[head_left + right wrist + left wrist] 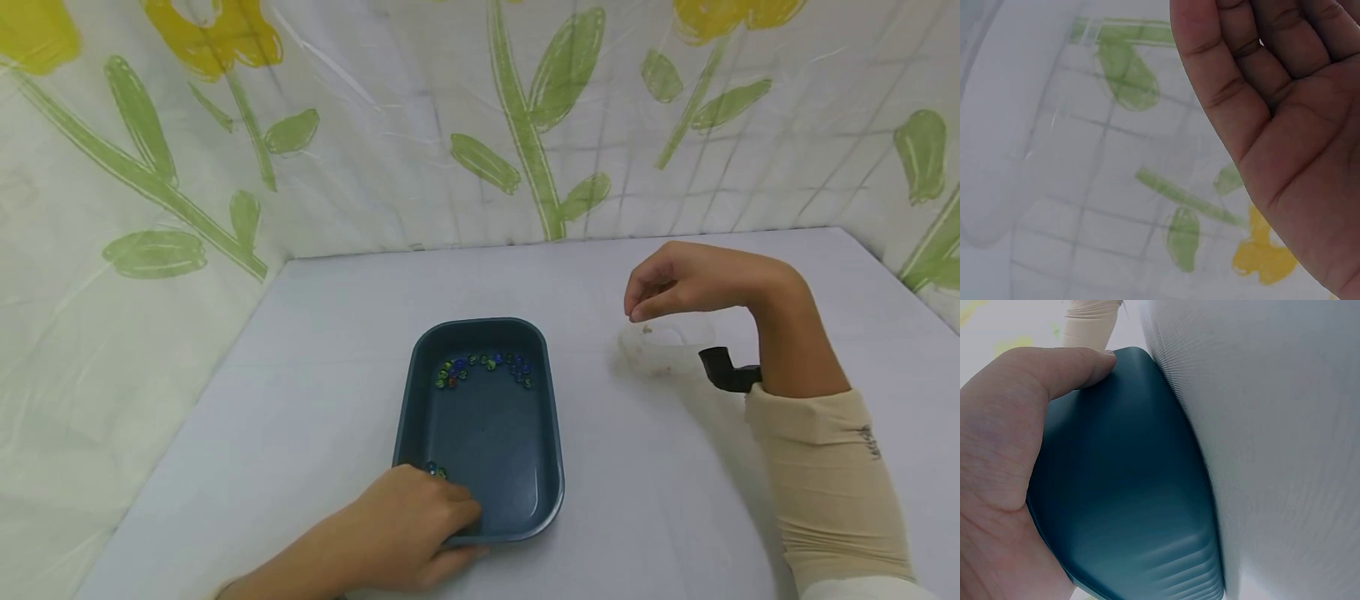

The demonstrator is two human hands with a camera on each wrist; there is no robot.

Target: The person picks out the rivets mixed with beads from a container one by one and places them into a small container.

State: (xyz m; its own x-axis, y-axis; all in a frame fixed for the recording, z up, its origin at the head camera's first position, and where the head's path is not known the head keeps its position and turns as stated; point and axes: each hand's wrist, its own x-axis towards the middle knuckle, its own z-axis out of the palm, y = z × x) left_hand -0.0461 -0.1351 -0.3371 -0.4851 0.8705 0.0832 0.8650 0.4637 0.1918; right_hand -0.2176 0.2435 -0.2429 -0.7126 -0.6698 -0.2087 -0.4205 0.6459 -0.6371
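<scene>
A white table (300, 350) is filling the lower part of the head view, its surface lying plain and smooth. A thin white sheet (390, 150) printed with green stems, leaves and yellow flowers is hanging behind the table and running along both of its sides, creased and wrinkled in places. In the right wrist view the same flowered sheet (1147, 187) is showing, with faint grid lines crossing it.

Bright, even, diffuse light with only soft, faint shadows on the tabletop (675, 467). The head view is sharp with slight edge bending. Both wrist views are blurred, very close and out of focus.
</scene>
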